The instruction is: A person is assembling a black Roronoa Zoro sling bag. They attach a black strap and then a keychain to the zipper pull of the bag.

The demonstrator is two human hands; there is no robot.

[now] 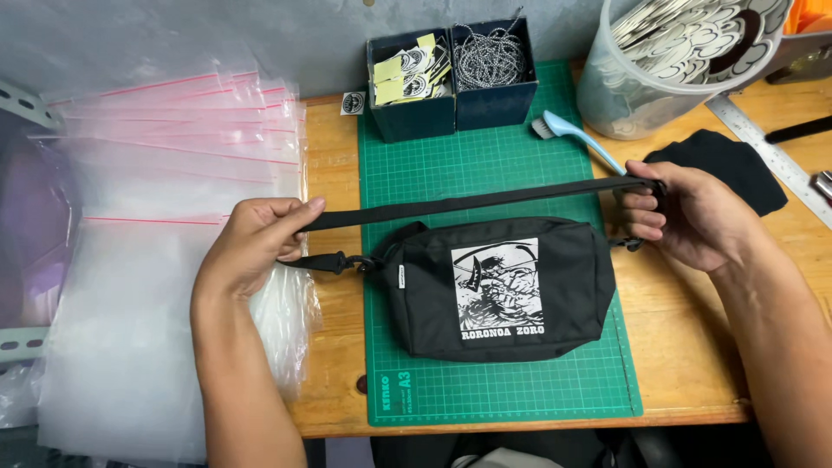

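Both hands (pixel 251 247) (pixel 685 212) stretch the strap (pixel 468 203) above the black bag (pixel 498 286).

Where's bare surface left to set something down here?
Free: green cutting mat between the two dark boxes and the taut strap; mat strip below the black pouch; wood at the front right corner. Crowded: clear bags stacked on the left, tub, brush, black cloth at back right.

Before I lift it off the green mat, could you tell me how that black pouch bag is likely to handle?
The black pouch bag looks like soft fabric, so it would probably sag rather than hold shape. Its strap is taut only because the left hand and right hand stretch it; released, it would likely flop. Lying flat, it seems unlikely to roll.
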